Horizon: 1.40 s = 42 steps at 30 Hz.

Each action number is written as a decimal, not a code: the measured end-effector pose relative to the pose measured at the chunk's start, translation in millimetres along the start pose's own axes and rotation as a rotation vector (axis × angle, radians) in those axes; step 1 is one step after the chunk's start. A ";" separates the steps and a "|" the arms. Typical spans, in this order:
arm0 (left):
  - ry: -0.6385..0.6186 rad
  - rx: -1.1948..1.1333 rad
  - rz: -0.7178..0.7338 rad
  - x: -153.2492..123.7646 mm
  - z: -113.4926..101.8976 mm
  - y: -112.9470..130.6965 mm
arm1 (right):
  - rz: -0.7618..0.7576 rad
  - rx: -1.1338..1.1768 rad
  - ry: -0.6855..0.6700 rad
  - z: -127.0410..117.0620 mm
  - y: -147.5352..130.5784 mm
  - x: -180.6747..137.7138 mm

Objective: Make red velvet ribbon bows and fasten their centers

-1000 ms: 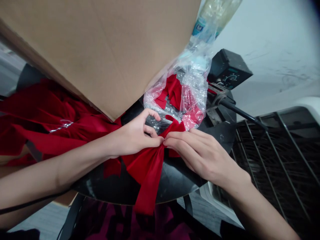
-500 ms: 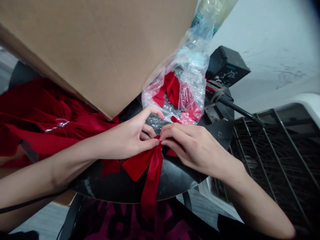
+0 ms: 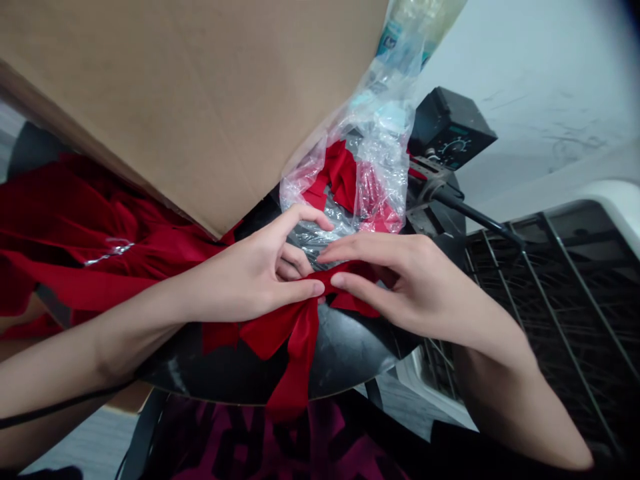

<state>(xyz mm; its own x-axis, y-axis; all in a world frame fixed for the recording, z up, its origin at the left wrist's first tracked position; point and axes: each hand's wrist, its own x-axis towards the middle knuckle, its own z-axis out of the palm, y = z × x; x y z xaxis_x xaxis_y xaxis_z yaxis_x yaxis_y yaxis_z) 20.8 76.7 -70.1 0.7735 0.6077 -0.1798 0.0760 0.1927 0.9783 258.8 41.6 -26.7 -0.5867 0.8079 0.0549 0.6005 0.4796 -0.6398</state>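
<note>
A person's left hand (image 3: 245, 280) and right hand (image 3: 400, 280) are pressing a red velvet bow (image 3: 295, 327), their fingers (image 3: 360, 287) slightly spread, grip unclear.

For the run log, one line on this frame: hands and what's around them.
left hand: touching red ribbon bow | right hand: touching same bow | nearby: plastic bag, cardboard box

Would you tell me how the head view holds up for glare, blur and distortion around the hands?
In the head view, the left hand and right hand look sharp, the black surface shows soft glare, the clear plastic bag carries highlights, wide-angle stretching splays the wire rack, and the top-right corner darkens.
</note>
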 end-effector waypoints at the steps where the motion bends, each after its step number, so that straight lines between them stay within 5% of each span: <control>1: 0.003 -0.002 0.007 -0.4 0.6 1.0 | 0.009 -0.020 0.000 -0.4 -0.6 -0.5; 18: 0.050 0.030 -0.107 8.4 4.0 1.2 | 0.054 0.162 -0.036 6.7 1.7 2.5; 23: 0.134 0.019 -0.131 10.3 2.1 -0.5 | 0.015 -0.109 0.277 0.7 -7.6 -15.7; 28: 0.178 0.049 -0.101 10.6 3.6 -0.4 | -0.021 -0.421 0.238 12.4 -14.2 -31.4; 33: 0.183 0.023 -0.079 10.4 5.4 1.2 | 0.009 -0.423 0.317 24.8 -19.2 -32.3; 42: 0.164 -0.366 -0.168 9.4 9.9 5.9 | -0.393 -0.568 0.317 9.5 24.3 -38.0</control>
<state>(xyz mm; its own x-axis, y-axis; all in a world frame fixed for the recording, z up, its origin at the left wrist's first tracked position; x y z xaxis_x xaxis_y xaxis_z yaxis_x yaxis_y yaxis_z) 34.8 75.8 -65.0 0.6574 0.6531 -0.3759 -0.0590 0.5418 0.8384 290.5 19.3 -51.7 -0.6827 0.5595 0.4700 0.6169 0.7860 -0.0397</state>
